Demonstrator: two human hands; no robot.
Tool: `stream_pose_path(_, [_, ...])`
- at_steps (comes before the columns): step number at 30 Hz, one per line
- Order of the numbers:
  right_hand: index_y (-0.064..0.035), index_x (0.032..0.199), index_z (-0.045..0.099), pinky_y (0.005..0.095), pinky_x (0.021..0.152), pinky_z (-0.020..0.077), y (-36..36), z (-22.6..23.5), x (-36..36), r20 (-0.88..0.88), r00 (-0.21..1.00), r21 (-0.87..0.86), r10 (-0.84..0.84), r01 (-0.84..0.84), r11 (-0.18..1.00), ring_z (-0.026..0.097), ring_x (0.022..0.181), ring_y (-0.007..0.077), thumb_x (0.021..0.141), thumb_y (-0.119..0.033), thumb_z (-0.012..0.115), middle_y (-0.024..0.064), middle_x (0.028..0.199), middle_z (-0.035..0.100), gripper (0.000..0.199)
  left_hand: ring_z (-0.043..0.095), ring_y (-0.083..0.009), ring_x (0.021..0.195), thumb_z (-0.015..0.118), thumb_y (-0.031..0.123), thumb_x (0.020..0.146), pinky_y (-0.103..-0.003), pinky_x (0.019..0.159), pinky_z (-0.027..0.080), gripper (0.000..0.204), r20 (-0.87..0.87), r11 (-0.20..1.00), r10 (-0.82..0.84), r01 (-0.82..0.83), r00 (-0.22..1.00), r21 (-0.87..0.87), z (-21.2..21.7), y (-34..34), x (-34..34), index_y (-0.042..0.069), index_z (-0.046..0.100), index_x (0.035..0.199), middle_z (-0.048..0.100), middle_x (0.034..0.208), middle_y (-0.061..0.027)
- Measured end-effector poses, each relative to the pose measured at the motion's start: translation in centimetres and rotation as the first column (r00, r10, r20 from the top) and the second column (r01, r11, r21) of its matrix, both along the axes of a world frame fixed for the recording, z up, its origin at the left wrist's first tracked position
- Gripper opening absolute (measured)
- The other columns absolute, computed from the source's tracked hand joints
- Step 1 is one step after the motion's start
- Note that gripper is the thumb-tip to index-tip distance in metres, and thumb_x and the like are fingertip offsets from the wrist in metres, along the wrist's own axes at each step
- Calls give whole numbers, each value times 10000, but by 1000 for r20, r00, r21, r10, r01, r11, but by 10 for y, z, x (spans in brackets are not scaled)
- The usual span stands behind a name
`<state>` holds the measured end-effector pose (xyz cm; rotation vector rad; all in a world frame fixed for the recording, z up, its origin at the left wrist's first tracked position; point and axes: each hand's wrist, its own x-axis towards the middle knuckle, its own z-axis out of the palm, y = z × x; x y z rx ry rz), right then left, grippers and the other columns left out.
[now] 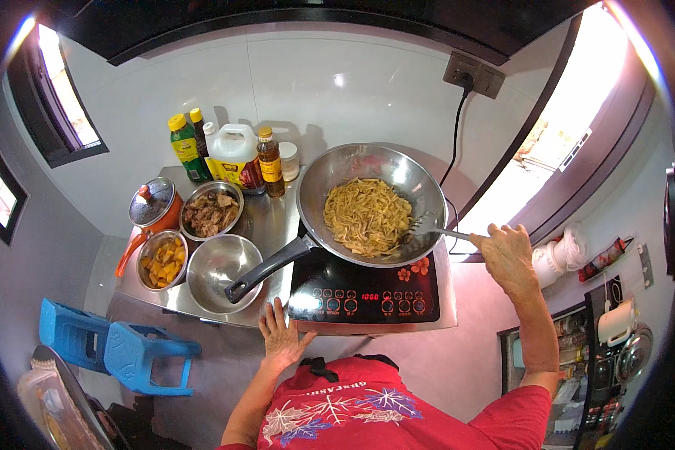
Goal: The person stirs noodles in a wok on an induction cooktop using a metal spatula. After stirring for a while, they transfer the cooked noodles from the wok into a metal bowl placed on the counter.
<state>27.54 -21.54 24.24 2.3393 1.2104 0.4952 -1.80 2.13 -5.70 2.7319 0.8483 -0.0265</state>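
Note:
My right hand [508, 255] is closed round the handle of a metal slotted spatula [425, 223], whose head rests inside the wok at its right side. The steel wok [427, 180] sits on a black induction cooker [322, 289] with a lit display. In it lies a heap of yellowish shredded food [367, 217]. The wok's black handle [270, 268] points toward the near left, over the rim of an empty steel bowl [208, 281]. My left hand [281, 337] lies with fingers spread at the counter's front edge, below that handle, and holds nothing.
Left of the wok are a bowl of meat pieces [214, 211], a bowl of orange chunks [163, 259] and an orange lidded pot [157, 204]. Bottles and a white jug [234, 154] line the wall. Blue stools [146, 352] stand lower left; a black cord [457, 127] hangs behind the wok.

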Motion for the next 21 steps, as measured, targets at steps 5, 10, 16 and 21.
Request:
stream_pose_path(5, [-221,927,716,385,590,469,-2,-9,5,-97,994,92,-44,53,994,659,684,210,837,-120,591,60,732,625,184,6,-467,1434,443,700,851,-636,1106,78,811,56,1000,-3,3,998,0,-4,0,0,1,606,1227,6,1566,-258])
stream_pose_path(10, [-226,893,711,377,616,466,-8,26,-21,-93,995,86,-46,54,995,659,708,197,821,-122,600,51,752,629,168,-8,-463,1438,444,693,855,-631,1109,69,799,31,1000,8,-8,999,15,-5,1,0,0,612,1216,3,1566,-260])
stream_pose_path(16, [-163,884,708,334,623,453,-6,28,-31,31,999,-62,9,-7,998,671,745,183,816,-127,624,37,772,642,114,-16,-458,1440,436,693,859,-624,1115,44,790,-4,1000,6,-6,1000,-25,2,1,0,11,615,1216,-5,1565,-262])
stream_pose_path(21, [-151,914,697,363,645,472,1,10,-22,-71,997,-16,1,-2,1000,674,758,201,827,-137,608,40,785,637,126,-25,-455,1441,435,697,858,-621,1118,33,786,-7,1000,11,-11,1000,16,-6,0,2,25,609,1229,-8,1566,-262])
